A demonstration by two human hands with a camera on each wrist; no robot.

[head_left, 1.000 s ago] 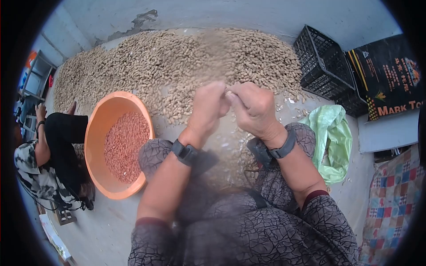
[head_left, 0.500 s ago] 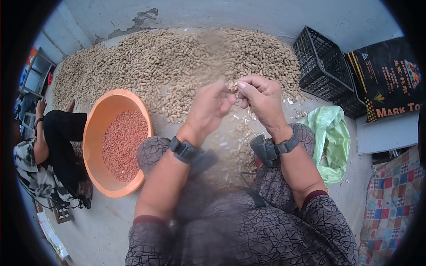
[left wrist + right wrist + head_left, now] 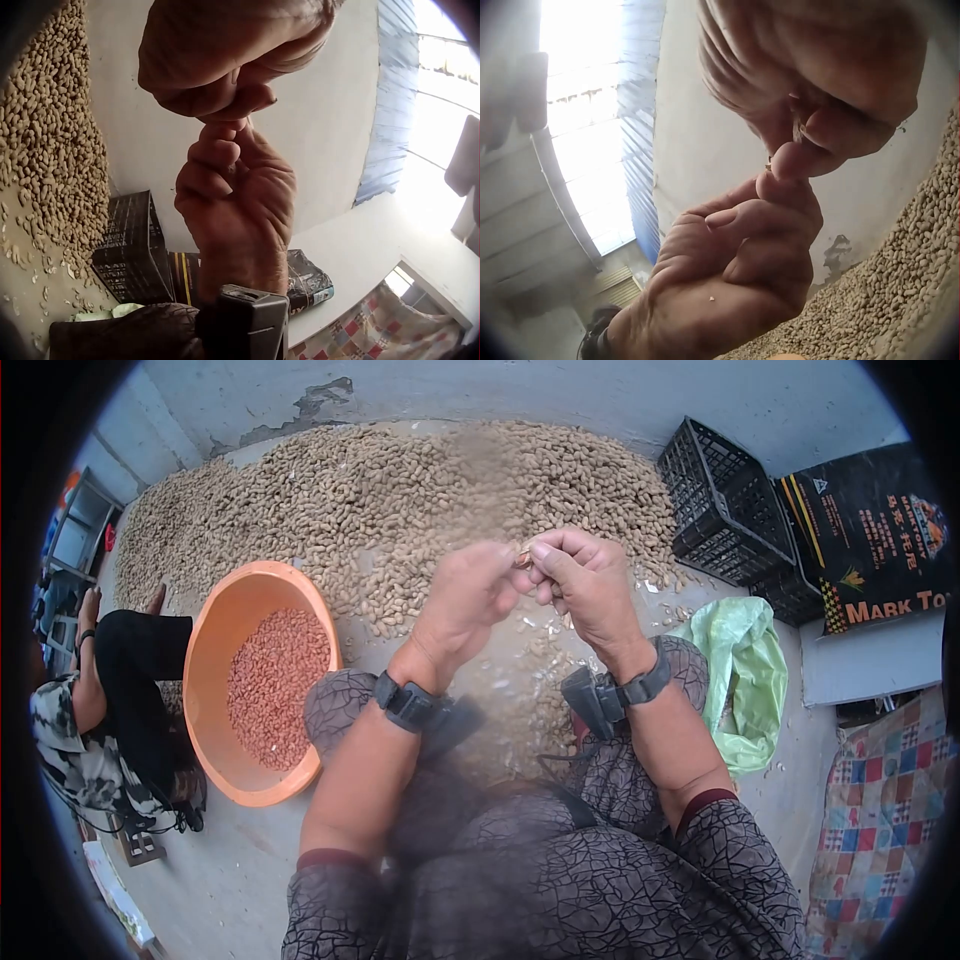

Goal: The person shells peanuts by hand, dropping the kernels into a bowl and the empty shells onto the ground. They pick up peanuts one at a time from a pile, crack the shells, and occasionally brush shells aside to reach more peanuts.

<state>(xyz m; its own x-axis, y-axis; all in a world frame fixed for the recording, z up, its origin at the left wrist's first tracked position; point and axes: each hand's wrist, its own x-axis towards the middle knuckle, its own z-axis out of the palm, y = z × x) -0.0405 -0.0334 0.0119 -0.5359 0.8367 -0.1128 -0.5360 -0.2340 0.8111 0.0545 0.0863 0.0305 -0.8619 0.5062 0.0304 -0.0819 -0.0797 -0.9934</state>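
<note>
Both hands meet in front of the heap of unshelled peanuts (image 3: 400,490). Between their fingertips is a small peanut (image 3: 524,558) with its shell cracked, mostly covered by the fingers. The left hand (image 3: 465,595) pinches it from the left, fingers curled. Thumb and forefinger of the right hand (image 3: 592,585) pinch it from the other side. In the right wrist view a bit of pale shell (image 3: 769,164) shows between the fingertips, and a crumb lies on the left palm. An orange basin (image 3: 193,680) holding shelled red peanuts (image 3: 278,690) stands left of the left forearm.
Black crates (image 3: 722,510) and a black printed bag (image 3: 870,540) stand at the right wall. A green sack (image 3: 755,685) lies beside the right knee. Loose shells (image 3: 530,660) litter the floor between the legs. Another person (image 3: 90,700) sits at the far left.
The hands were closed tightly together a second ago; the right fingers have since turned, showing the cracked peanut. Over the last half second the hands have barely shifted.
</note>
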